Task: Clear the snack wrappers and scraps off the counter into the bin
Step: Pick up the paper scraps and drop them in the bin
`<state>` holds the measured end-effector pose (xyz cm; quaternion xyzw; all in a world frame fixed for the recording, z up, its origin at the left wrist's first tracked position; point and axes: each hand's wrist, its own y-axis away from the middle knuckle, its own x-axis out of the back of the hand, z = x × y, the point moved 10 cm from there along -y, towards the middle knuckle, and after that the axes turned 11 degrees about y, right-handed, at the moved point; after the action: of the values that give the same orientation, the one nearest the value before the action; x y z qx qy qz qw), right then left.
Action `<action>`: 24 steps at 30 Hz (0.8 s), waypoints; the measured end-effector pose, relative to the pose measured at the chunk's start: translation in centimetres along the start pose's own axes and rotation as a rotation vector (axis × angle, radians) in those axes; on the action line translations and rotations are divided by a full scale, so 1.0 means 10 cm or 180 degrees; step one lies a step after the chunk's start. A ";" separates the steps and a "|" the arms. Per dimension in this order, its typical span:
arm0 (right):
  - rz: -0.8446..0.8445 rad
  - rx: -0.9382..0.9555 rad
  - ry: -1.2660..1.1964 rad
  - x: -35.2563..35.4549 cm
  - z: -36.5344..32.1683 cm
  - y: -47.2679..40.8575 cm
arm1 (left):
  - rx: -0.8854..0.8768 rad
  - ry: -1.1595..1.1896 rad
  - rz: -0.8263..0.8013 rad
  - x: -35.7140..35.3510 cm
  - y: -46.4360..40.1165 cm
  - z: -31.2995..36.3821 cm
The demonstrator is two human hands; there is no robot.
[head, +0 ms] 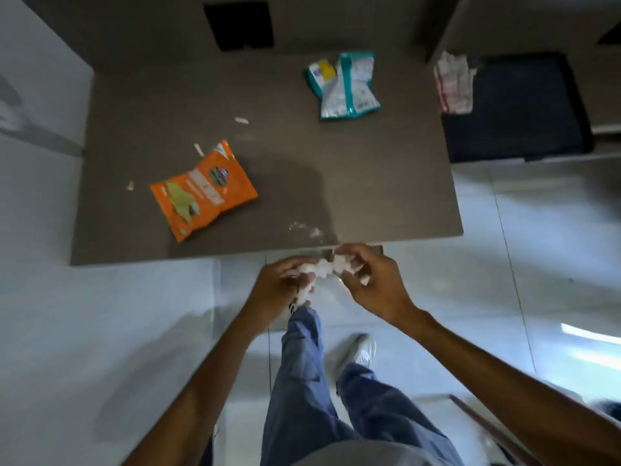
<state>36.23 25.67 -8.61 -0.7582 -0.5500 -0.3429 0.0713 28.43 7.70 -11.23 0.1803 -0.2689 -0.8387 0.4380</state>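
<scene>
My left hand [279, 290] and my right hand [373, 284] are together just off the counter's front edge, both closed on a crumpled wad of white paper scraps [324, 269]. An orange snack bag [201, 191] lies on the grey-brown counter [369, 183] at the left. At the back right of the counter lies a teal and white wrapper [346, 84]. Small white scraps are scattered on the counter: one [241, 120] behind the orange bag, one [199, 149] by its top corner, one [129, 186] to its left. White crumbs [307, 230] sit near the front edge.
A dark bin-like container [524, 109] stands right of the counter with a crumpled cloth or paper [453, 84] over its left rim. A black square opening [240, 25] is in the surface behind the counter. My legs and shoe stand on light floor tiles.
</scene>
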 end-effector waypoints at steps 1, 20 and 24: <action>-0.0147 -0.0354 -0.0081 -0.15 0.37 0.08 | 0.0241 0.0043 -0.0028 -0.12 -0.01 -0.32; 0.0320 -0.3348 -0.2869 -1.93 4.04 -0.79 | 0.1409 0.0667 0.0351 -1.23 -2.74 -2.97; -0.0010 -0.2657 -0.0960 -1.17 2.95 -0.25 | 0.0632 -0.0498 0.0269 -1.03 -1.71 -1.99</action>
<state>45.14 31.72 -38.54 -0.7627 -0.3699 -0.4212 -0.3225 33.87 18.47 -36.71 0.1453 -0.3914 -0.8002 0.4306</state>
